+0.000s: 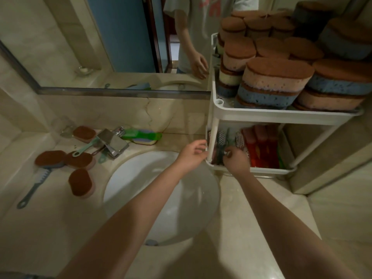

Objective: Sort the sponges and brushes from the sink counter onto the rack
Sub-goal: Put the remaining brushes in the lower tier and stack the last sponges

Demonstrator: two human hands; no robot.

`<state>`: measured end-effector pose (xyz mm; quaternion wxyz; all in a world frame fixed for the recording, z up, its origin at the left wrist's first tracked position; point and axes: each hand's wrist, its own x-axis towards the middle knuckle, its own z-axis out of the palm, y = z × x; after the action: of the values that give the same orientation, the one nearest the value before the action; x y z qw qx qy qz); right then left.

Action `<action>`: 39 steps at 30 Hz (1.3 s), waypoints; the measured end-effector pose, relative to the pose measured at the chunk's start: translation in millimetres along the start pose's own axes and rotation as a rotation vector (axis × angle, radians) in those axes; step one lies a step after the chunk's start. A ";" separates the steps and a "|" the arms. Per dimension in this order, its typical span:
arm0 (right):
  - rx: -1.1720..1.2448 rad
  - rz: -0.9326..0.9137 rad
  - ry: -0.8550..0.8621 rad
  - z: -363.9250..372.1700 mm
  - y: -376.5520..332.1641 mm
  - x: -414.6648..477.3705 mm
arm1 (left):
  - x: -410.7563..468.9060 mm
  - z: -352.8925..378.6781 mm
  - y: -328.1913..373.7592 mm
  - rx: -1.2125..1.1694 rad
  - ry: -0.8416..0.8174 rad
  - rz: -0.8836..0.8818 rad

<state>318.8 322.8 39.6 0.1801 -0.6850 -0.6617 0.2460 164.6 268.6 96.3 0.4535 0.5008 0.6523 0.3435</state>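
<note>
A white two-tier rack (281,115) stands right of the sink. Its top shelf is packed with stacked brown-topped sponges (277,77). On the lower shelf, several brushes (222,137) stand beside red and orange items (261,150). My right hand (236,161) reaches into the lower shelf and pinches a dark teal brush handle (221,153). My left hand (191,156) curls around the rack's front left post (211,141). Left of the sink lie several brown-topped sponges (81,183), a long teal brush (34,187) and a green-handled brush (141,134) on a striped sponge.
The white sink basin (161,198) sits below my forearms. A chrome tap (113,142) stands behind it, with a clear glass (64,125) at the far left. The mirror (120,37) runs along the back wall. Beige counter (281,228) lies in front of the rack.
</note>
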 end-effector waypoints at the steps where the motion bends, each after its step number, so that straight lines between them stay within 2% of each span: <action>1: 0.038 -0.003 0.052 -0.2 -4.4 -10.5 | -0.8 -3.5 -6.4 -0.004 0.025 -0.007; 5: 0.061 -0.110 0.104 7.8 -26.3 -51.4 | -7.6 -32.6 -46.3 -0.009 0.195 -0.085; 11: 0.013 -0.215 -0.121 45.2 -85.7 -55.9 | -23.6 -116.5 -103.8 0.084 0.402 -0.200; 17: 0.055 -0.160 -0.267 98.5 -161.4 -17.7 | -47.0 -208.3 -154.3 0.226 0.578 -0.319; 22: 0.062 -0.100 -0.335 130.0 -197.3 23.0 | -61.3 -252.9 -190.8 0.311 0.719 -0.485; 26: 0.190 0.057 -0.371 158.2 -205.3 64.2 | -60.8 -267.0 -204.1 0.426 0.721 -0.716; 30: 0.228 0.228 -0.445 178.2 -204.2 90.9 | -50.1 -264.8 -213.5 0.462 0.651 -0.773; 39: 0.330 0.190 -0.387 187.4 -192.9 114.0 | -35.6 -254.8 -226.5 0.420 0.653 -0.809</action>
<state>53.6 432.9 -13.7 0.1354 -0.6457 -0.5674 0.4928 -148.2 176.4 -9.4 0.2141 0.1576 0.9535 0.1420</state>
